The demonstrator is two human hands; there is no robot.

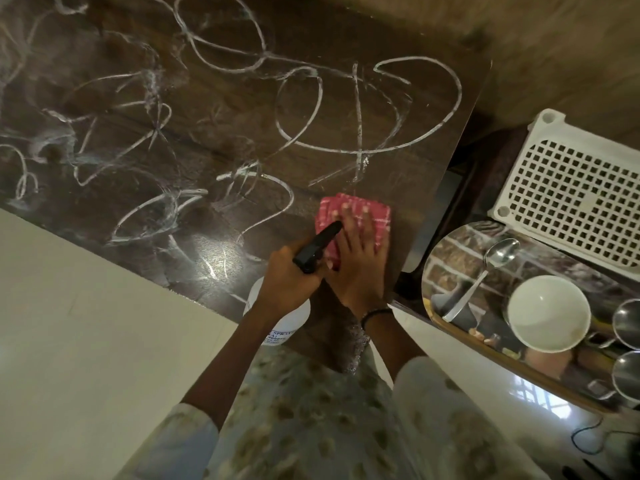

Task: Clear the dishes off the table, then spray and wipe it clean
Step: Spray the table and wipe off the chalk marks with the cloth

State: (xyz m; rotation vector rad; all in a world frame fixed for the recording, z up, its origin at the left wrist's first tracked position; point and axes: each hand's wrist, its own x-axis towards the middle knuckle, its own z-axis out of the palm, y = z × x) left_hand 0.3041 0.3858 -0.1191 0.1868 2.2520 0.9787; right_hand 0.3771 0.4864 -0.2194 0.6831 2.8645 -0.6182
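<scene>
Right hand (360, 258) flat, fingers straight, pressing red cloth (353, 216) at near right edge of chalk-scrawled table (207, 140). Left hand (287, 275) curled round spray bottle (277, 323), just beside. Bowl (549, 313), spoon (485, 275) on tray (450, 251), right.

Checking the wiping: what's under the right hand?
Under the flat right hand lies a folded red checked cloth on the dark wooden table. Whether chalk marks remain beneath the cloth is hidden.
</scene>
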